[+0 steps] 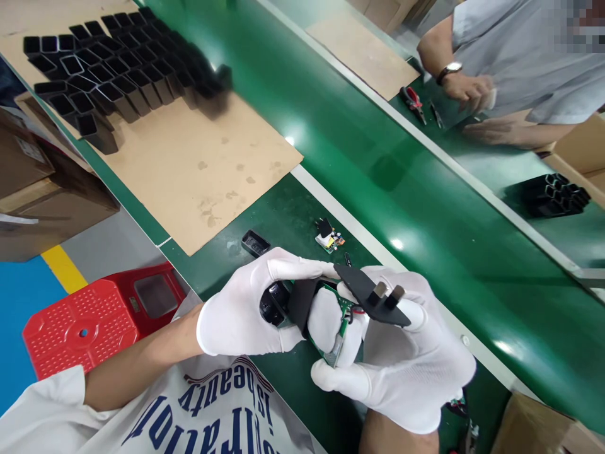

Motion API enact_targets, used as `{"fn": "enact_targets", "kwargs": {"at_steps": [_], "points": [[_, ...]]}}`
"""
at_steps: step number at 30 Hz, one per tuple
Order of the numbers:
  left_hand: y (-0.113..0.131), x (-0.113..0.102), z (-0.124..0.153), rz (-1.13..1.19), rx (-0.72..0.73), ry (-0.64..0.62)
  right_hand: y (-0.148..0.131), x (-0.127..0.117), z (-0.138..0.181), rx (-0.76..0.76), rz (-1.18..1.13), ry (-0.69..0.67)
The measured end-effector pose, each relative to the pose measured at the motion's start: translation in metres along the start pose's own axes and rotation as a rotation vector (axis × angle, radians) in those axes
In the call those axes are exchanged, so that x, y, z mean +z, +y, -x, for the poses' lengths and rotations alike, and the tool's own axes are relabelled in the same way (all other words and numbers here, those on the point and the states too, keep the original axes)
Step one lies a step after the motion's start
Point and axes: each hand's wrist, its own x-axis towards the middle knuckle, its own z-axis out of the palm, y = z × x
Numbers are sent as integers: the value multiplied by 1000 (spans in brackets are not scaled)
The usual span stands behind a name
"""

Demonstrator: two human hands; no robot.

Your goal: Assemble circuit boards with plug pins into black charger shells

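White gloves cover both of my hands. My left hand (258, 302) is wrapped around a black plastic casing (302, 302), whose glossy end shows in the palm. Out of the casing's right side sticks a green circuit board (347, 315) with a white pad on it. Pinched in my right hand (401, 353) is this board, along with a flat black plug plate (366, 293) bearing two metal prongs. Red and black wires run between board and plate. A small black cap (255, 243) and another small circuit board (329, 236) lie on the green bench just beyond my hands.
Rows of black casings (118, 69) stand on a brown cardboard sheet (227, 164) at upper left. A green conveyor belt (368, 157) crosses the bench. Opposite, a co-worker's hand (466, 88) is near red-handled pliers (413, 103). A red stool (85, 328) stands at left.
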Motion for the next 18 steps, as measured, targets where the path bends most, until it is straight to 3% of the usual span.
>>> {"fn": "enact_targets", "kwargs": {"at_steps": [13,18], "points": [[0,-1,-1,-44,44,-8,1,-3,9,30,109,42],[-1,-1,0,-50,36,-5,4,-5,14,21,237,125]]}}
